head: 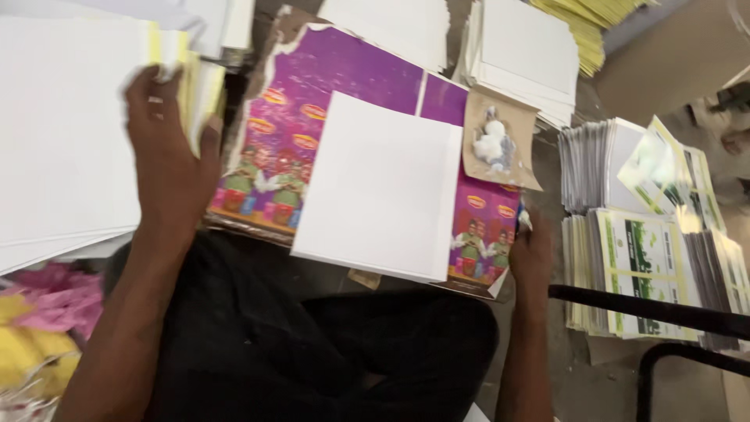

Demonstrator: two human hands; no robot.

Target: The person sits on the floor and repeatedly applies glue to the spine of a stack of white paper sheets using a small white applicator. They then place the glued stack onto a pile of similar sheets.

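Observation:
My left hand (pixel 168 156) reaches up to the left and rests on a tall stack of white sheets (pixel 66 141), fingers curled over its right edge where yellowish sheet edges show. My right hand (pixel 531 254) grips the lower right corner of a purple printed board (pixel 344 70) that lies across my lap. A smaller stack of white sheets (pixel 383 187) sits on the middle of that board. A brown paper scrap with white glue blobs (pixel 496 141) lies at the board's upper right.
More white stacks (pixel 527 51) stand at the back. Green-and-white printed sheet piles (pixel 648 258) sit at the right. A black metal frame (pixel 648 312) crosses the lower right. Pink and yellow material (pixel 43 320) lies at the lower left.

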